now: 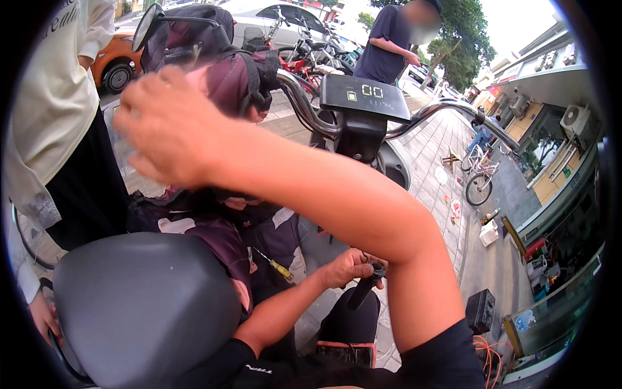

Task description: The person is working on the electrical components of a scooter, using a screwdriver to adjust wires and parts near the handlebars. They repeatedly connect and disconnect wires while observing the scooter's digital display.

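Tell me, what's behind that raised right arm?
Showing beyond the arm: a lit display, its black mount and a chrome handlebar. The mount's lower part and whatever else sits directly behind the arm are covered and can't be seen.

Right grip (172, 126) blurred, left grip (348, 267) partly hidden, white-topped bystander (61, 110) cut off above

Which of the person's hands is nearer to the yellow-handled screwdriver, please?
Left. The left hand is just right of the yellow-handled screwdriver in the picture, holding a black tubular part; the right hand is farther off, raised toward the upper left.
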{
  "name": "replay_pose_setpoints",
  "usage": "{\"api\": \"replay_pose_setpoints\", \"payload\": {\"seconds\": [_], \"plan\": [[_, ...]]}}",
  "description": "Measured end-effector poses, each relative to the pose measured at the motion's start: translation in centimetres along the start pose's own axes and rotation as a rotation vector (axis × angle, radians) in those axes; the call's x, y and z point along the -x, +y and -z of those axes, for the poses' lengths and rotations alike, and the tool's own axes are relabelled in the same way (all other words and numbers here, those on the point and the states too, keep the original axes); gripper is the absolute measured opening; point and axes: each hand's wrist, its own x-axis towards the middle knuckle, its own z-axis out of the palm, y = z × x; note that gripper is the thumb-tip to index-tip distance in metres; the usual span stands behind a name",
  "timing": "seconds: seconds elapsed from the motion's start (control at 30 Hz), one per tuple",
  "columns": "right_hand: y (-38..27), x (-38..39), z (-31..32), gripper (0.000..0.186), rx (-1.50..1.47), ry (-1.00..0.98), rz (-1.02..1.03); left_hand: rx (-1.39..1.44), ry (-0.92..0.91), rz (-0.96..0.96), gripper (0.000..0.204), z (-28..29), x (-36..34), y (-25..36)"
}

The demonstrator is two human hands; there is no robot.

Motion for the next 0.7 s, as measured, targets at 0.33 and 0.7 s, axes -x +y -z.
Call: {"api": "replay_pose_setpoints", "payload": {"seconds": [0.33, 0.7], "plan": [[-11.9, 23.3, 19.9, 0.019, -0.289, -0.181, -0.742, -0.024, 0.089, 0.059, 0.073, 0.8, 0.3, 1.9], [-20.4, 40.5, 16.4, 0.043, -1.04, 0.416, -1.74, 0.019, 0.107, -0.071, 0.084, -1.8, -1.7, 0.8]]}}
